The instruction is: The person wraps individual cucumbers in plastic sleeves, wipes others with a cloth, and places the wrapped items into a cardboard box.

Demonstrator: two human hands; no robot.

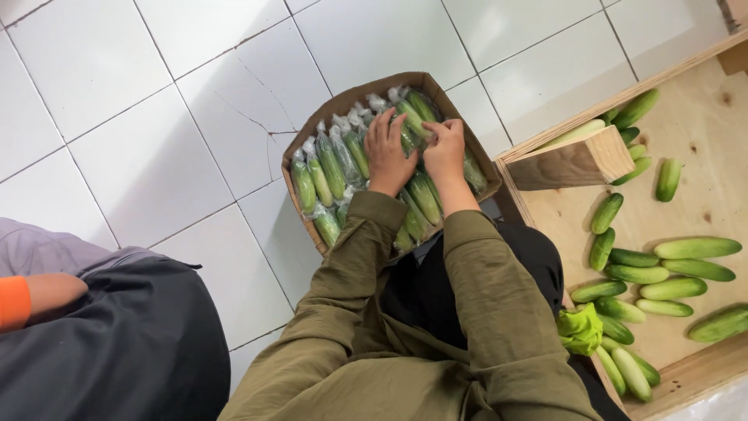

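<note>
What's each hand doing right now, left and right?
Left hand: fingers spread, resting flat on the wrapped cucumbers in the cardboard box; grips nothing.
Right hand: fingers curled around a wrapped cucumber near the box's far side.

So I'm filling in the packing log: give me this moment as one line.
left hand: on wrapped cucumbers | right hand: on same pile | cardboard box: on tiled floor | loose cucumbers: wooden tray

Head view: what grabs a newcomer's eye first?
At centre, the left hand and right hand press side by side on plastic-wrapped cucumbers packed in a cardboard box on the white tiled floor. To the right, a wooden tray holds loose unwrapped cucumbers. At lower left, another person's arm with an orange cuff rests on dark clothing.
</note>
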